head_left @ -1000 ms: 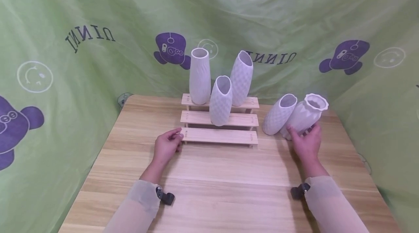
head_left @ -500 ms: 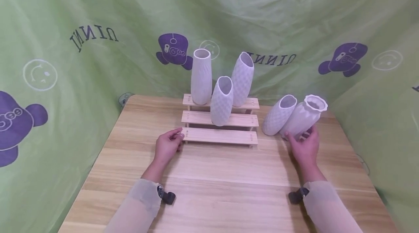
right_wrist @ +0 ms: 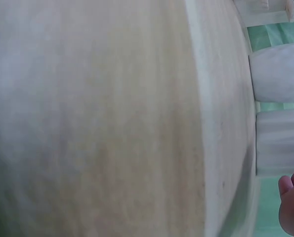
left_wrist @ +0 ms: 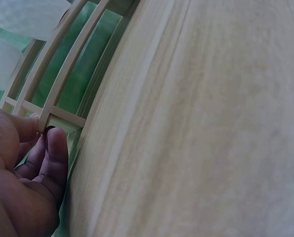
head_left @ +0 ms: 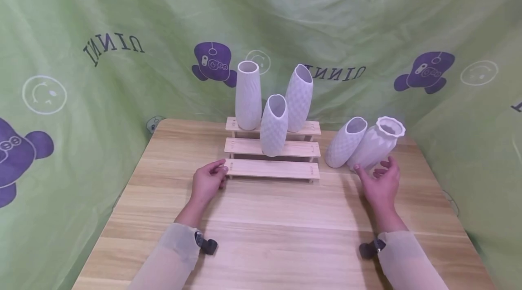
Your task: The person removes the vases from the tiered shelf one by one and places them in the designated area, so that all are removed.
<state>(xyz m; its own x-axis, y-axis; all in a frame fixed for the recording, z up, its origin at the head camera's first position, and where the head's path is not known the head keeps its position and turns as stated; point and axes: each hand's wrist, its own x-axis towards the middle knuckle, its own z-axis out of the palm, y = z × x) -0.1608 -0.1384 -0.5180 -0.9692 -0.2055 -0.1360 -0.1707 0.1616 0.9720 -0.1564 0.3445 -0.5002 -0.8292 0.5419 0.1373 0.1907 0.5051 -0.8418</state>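
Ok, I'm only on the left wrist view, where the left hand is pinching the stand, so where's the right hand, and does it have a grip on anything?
Observer: In the head view, the right hand is beside the frilled-rim vase, its fingers not curled round it.

Operator: Anything between that vase and the stand?

Observer: Yes, a slant-mouthed, diamond-textured vase, on the table.
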